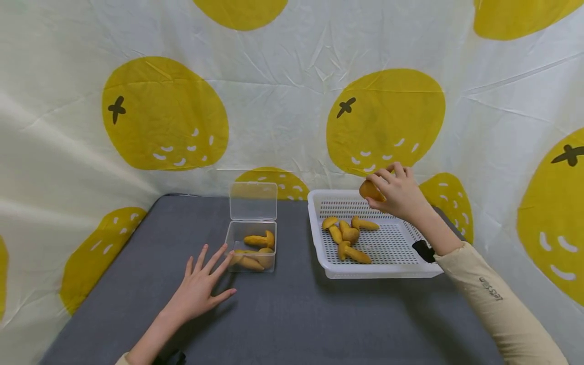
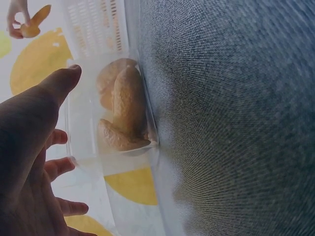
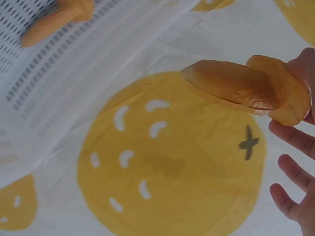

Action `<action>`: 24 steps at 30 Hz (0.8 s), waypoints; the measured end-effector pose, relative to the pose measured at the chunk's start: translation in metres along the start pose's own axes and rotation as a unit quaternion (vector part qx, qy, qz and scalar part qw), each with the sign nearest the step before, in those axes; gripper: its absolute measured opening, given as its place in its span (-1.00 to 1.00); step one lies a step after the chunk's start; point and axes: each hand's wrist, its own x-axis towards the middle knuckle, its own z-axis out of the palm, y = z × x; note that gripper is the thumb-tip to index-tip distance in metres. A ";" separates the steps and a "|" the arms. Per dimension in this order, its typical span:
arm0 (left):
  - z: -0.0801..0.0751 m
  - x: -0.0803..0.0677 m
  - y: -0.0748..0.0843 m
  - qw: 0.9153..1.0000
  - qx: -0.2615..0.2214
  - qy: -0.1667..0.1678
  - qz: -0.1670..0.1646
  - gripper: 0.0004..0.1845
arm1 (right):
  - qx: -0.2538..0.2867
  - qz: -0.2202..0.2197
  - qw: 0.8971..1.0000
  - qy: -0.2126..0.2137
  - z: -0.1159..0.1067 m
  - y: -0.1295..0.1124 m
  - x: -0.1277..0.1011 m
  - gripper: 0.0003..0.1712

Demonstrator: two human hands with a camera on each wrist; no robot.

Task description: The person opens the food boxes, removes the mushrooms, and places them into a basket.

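Above the far rim of the white perforated basket (image 1: 318,238), right hand (image 1: 398,193) raised, pinching one orange mushroom-shaped piece (image 1: 371,191) by its cap between thumb and fingertips, lower fingers loose. On the grey table (image 1: 292,314), left hand (image 1: 199,285) laid flat with fingers spread, fingertips just reaching the near left corner of the clear plastic box (image 1: 252,246), nothing held. Held more pieces, that box, with its hinged lid (image 1: 253,201) stood upright behind it. Lay in the basket, right of the box, a small heap of the same orange pieces (image 1: 348,238). Hung behind the table a white cloth printed with yellow fruit (image 1: 385,121).

Printed along the beige right sleeve (image 1: 491,290), small dark lettering, too blurred to read.

Showed only from the right wrist: stem and cap of the held piece (image 3: 246,88) close up against the cloth, basket mesh at upper left. Showed only from the left wrist: the boxed pieces (image 2: 123,110) pressed against the clear wall, thumb (image 2: 59,83) just beside it, the far hand and its piece small in the corner (image 2: 32,24). Gave the whole layout, the head view alone
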 end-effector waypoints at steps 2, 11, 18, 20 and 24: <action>0.000 0.000 0.000 1.000 0.001 0.001 0.001 -0.11 | -0.002 0.004 1.000 -0.012 0.006 0.008 -0.003 -0.45; -0.001 0.001 0.001 1.000 0.002 -0.003 -0.003 -0.11 | -0.020 0.021 0.996 -0.089 0.030 0.033 -0.011 -0.44; -0.001 0.002 0.001 1.000 0.002 -0.005 -0.004 -0.11 | -0.042 0.014 0.988 -0.147 0.046 0.037 -0.009 -0.45; -0.001 0.002 0.001 1.000 0.003 -0.007 -0.004 -0.11 | -0.047 0.011 0.987 -0.154 0.050 0.038 -0.009 -0.44; -0.001 0.002 0.002 1.000 0.003 -0.009 -0.006 -0.11 | -0.054 0.012 0.984 -0.170 0.059 0.040 -0.009 -0.44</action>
